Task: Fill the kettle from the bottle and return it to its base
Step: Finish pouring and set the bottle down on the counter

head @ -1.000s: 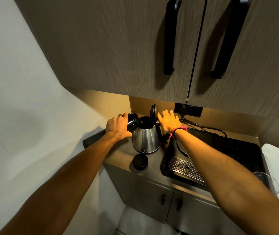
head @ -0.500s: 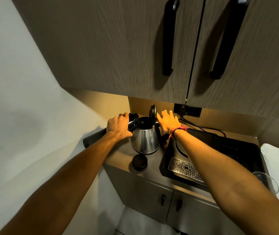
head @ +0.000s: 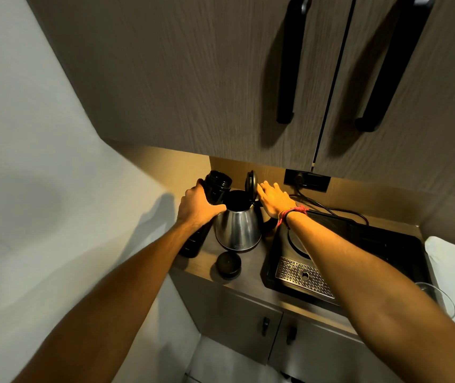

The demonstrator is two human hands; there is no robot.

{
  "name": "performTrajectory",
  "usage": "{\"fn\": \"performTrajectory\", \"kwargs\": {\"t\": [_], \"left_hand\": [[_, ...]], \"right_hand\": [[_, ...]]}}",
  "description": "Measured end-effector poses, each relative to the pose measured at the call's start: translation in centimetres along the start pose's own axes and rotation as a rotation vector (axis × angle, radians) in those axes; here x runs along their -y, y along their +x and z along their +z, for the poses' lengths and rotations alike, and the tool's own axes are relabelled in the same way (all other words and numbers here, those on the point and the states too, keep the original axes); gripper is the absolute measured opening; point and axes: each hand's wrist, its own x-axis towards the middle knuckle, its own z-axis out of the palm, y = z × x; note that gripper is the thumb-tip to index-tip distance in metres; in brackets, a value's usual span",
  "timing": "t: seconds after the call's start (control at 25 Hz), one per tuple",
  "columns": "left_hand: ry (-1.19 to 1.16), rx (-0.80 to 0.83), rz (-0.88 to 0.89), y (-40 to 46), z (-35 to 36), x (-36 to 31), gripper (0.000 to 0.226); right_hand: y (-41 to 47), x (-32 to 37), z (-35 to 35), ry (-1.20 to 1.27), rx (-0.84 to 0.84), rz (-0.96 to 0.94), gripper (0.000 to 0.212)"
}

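The kettle [head: 238, 228], a steel one with a dark rim, is seen standing on the wooden counter [head: 251, 275] with its lid [head: 251, 181] flipped upright at the back, so the mouth is open. A black bottle [head: 207, 214] is gripped around its upper body by the left hand [head: 197, 207], the fingers wrapped closed on it; the bottle is held nearly upright, leaning a little, its uncapped mouth beside and above the kettle's rim. The bottle's lower end is seen near the counter edge. The right hand [head: 274, 199] is laid flat behind the kettle, fingers spread and extended, just beside the raised lid and the handle; nothing is grasped by it. A round black cap [head: 229, 265] lies on the counter in front of the kettle. To the right, the kettle's base [head: 299, 244] is set in a black tray [head: 386, 244] with a perforated drain plate [head: 303, 277].
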Motion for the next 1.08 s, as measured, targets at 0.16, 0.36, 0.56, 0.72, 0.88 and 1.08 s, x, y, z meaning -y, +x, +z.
{"fn": "performTrajectory", "kwargs": {"t": [0.16,0.36,0.56,0.72,0.88,1.08], "left_hand": [[-0.314,-0.146,-0.13,-1.1,1.2,1.8,0.072],[-0.446,-0.197,-0.239,-2.5,2.3,4.3,0.081],[-0.488,-0.177,-0.24,-2.8,2.0,6.0,0.088],[-0.496,-0.131,-0.218,-2.9,1.7,6.7,0.096],[-0.484,-0.108,-0.219,-2.9,1.6,6.7,0.103],[-0.376,-0.013,-0.298,-5.2,1.9,7.3,0.101]], "right_hand": [[0.1,0.3,0.1,0.06,-0.03,-0.016,0.042],[1.4,3.0,0.5,0.255,-0.048,0.107,0.054],[2.0,4.8,2.0,0.087,-0.074,0.095,0.067],[1.9,5.2,2.6,0.024,-0.129,-0.151,0.067],[1.7,6.2,3.7,-0.083,-0.072,-0.205,0.061],[0.6,6.8,3.9,-0.158,-0.146,-0.203,0.06]]}}
